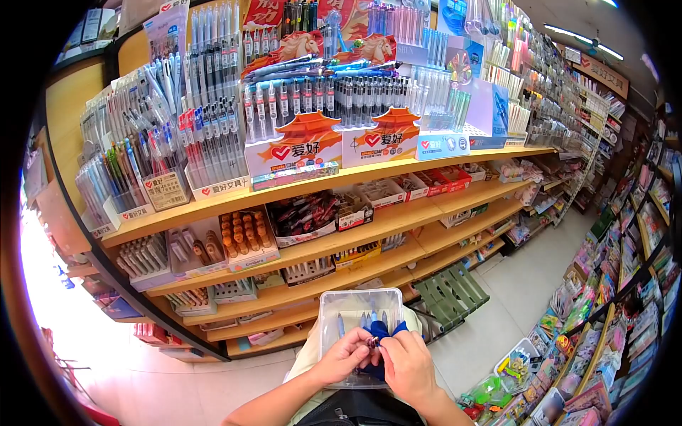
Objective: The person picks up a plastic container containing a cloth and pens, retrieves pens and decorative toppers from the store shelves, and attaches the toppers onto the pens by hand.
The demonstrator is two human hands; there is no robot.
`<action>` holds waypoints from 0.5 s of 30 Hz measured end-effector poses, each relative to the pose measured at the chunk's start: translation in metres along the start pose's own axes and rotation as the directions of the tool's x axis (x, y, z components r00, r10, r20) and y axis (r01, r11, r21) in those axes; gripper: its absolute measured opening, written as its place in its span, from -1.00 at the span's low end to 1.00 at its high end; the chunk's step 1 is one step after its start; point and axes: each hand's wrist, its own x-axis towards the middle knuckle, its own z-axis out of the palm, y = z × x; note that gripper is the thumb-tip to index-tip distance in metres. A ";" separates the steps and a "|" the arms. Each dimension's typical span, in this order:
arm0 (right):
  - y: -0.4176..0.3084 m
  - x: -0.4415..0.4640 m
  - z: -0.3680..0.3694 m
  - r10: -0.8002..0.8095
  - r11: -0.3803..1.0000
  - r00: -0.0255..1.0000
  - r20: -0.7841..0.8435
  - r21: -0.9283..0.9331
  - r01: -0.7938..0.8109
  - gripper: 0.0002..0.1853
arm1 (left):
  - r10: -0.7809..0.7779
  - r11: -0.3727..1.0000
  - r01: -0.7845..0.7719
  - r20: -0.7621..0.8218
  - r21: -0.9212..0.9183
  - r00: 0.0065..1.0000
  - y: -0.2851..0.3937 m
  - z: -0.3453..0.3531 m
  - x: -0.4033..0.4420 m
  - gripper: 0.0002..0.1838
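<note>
A clear plastic box (pixel 327 312) rests on the person's lap, with several pens (pixel 374 317) standing or lying inside it. Over its near part, my left hand (pixel 346 355) and my right hand (pixel 410 363) meet with closed fingers. Between their fingertips is a small dark object with light bands, too small to name. A dark blue cloth (pixel 380 329) is bunched beside and below the fingers, and my right hand touches it. The fingers hide part of the cloth.
Ahead stands a wooden shelf (pixel 426 165) loaded with pens in display boxes (pixel 298 153). A green slatted stool (pixel 451 295) is on the floor right of the box. Along the right side run shelves of packaged goods, with a clear bin (pixel 517 355) low down.
</note>
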 end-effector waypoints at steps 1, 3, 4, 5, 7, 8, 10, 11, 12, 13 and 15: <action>0.000 0.000 -0.001 -0.005 1.000 1.000 0.009 -0.021 0.005 -0.86 | 0.007 1.000 -0.007 -0.002 0.018 1.000 -0.001 0.000 0.000 -0.78; -0.002 0.001 -0.004 -0.015 0.998 1.000 0.027 -0.061 0.017 -0.84 | 0.022 0.998 -0.022 -0.006 0.054 1.000 -0.001 0.001 0.001 -0.84; -0.003 0.002 -0.005 -0.014 0.998 1.000 0.023 -0.065 0.015 -0.84 | 0.030 0.994 -0.027 -0.031 0.108 0.999 -0.002 0.002 0.001 -0.86; -0.003 0.002 -0.005 -0.013 0.998 1.000 0.020 -0.068 0.014 -0.83 | 0.040 0.986 -0.030 -0.056 0.162 0.998 -0.002 0.004 0.001 -0.88; -0.004 0.002 -0.006 -0.011 0.998 1.000 0.016 -0.069 0.012 -0.83 | 0.052 0.973 -0.030 -0.091 0.229 0.995 -0.003 0.005 0.000 -0.90; -0.004 0.003 -0.006 -0.011 0.998 1.000 0.015 -0.066 0.012 -0.83 | 0.054 0.970 -0.028 -0.100 0.243 0.993 -0.003 0.005 0.000 -0.91; -0.003 0.003 -0.006 -0.013 0.998 1.000 0.020 -0.065 0.014 -0.83 | 0.057 0.967 -0.028 -0.107 0.255 0.993 -0.005 0.005 -0.001 -0.92; -0.002 0.002 -0.006 -0.015 0.998 1.000 0.026 -0.067 0.017 -0.82 | 0.059 0.967 -0.030 -0.105 0.253 0.993 -0.007 0.003 -0.002 -0.92; -0.002 0.002 -0.005 -0.018 0.997 0.999 0.033 -0.069 0.020 -0.82 | 0.060 0.967 -0.033 -0.104 0.251 0.993 -0.009 0.002 -0.002 -0.92; -0.001 0.002 -0.005 -0.019 0.997 0.999 0.038 -0.071 0.021 -0.82 | 0.072 0.967 -0.046 -0.096 0.252 0.993 -0.008 0.002 -0.002 -0.91; -0.001 0.001 -0.005 -0.020 0.997 0.999 0.048 -0.073 0.024 -0.82 | 0.096 0.965 -0.073 -0.079 0.253 0.992 -0.008 0.003 -0.001 -0.90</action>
